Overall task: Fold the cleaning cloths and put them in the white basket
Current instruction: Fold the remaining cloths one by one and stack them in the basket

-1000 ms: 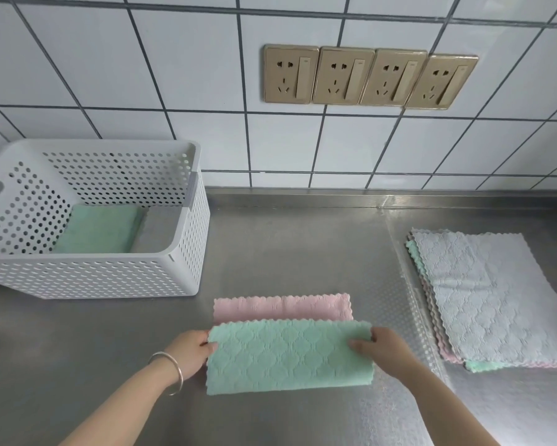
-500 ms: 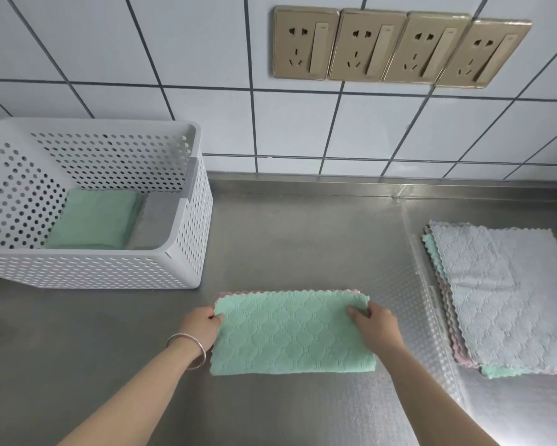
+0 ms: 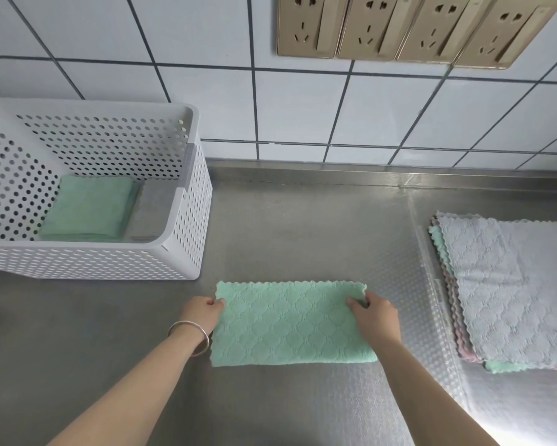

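A green cleaning cloth (image 3: pixel 290 326) lies folded in half on the steel counter, its far edges lined up. My left hand (image 3: pixel 203 312) pinches its far left corner and my right hand (image 3: pixel 375 312) pinches its far right corner. The white perforated basket (image 3: pixel 187 226) stands at the left and holds a folded green cloth (image 3: pixel 90 207) beside a folded grey cloth (image 3: pixel 153 209). A stack of unfolded cloths (image 3: pixel 509 284), grey on top with green and pink edges showing below, lies at the right.
The steel counter (image 3: pixel 302 226) meets a tiled wall at the back. Several brass wall sockets (image 3: pixel 415 27) sit high on the wall. A clear textured mat (image 3: pixel 431 397) covers the counter's right part, under the stack.
Both hands carried the green near half forward over the pink underside until the far edges met; the pink strip is now hidden. The camera moved closer.
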Demonstrator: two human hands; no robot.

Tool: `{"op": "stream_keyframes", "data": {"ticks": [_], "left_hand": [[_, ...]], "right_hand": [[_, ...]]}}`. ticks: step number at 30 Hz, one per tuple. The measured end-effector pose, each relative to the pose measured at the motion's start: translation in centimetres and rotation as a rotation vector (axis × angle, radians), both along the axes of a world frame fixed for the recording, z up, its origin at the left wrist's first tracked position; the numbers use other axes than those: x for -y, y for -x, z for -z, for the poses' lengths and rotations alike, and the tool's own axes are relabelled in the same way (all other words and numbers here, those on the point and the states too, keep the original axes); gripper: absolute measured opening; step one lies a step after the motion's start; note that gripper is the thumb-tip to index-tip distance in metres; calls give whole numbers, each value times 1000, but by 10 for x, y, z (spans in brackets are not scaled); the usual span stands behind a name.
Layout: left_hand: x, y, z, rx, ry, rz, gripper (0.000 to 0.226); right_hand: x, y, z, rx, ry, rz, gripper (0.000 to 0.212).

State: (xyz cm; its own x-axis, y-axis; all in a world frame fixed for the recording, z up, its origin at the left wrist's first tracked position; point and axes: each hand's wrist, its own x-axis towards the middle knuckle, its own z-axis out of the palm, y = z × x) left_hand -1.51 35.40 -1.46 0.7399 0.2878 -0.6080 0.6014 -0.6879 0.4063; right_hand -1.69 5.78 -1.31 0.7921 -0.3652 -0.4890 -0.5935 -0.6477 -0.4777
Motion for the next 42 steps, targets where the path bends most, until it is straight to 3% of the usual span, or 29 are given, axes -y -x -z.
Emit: {"op": "stream_keyframes", "data": {"ticks": [8,11,14,18,22,27,32,36,38,40,42], "left_hand": [[0,-1,6,16,2,-65,50],[-1,2,10,65,-14,-75,51],[2,9,10,136,-12,-95,49],[8,26,5,255,172,-238,19],[10,59,1,354,361,-182,33],[9,76,6,358,287,-8,33],[6,77,13,367,165,113,44],[11,82,11,373,-42,169,44],[18,83,9,508,-189,157,38],[32,80,10,616,-278,278,43],[49,71,14,612,-322,494,44]], "right_hand": [[-3,0,1,1,15,72,20],[-8,3,-4,21,-27,153,38],[-8,13,-9,104,-59,237,42],[0,39,-6,139,-41,251,38],[2,61,2,171,-85,220,34],[-3,72,10,195,53,167,32],[-3,78,15,235,245,-75,30],[0,79,23,319,251,-123,37],[-4,76,22,410,345,-177,46],[-17,70,17,436,416,-267,50],[-38,67,18,425,428,-422,52]]}}
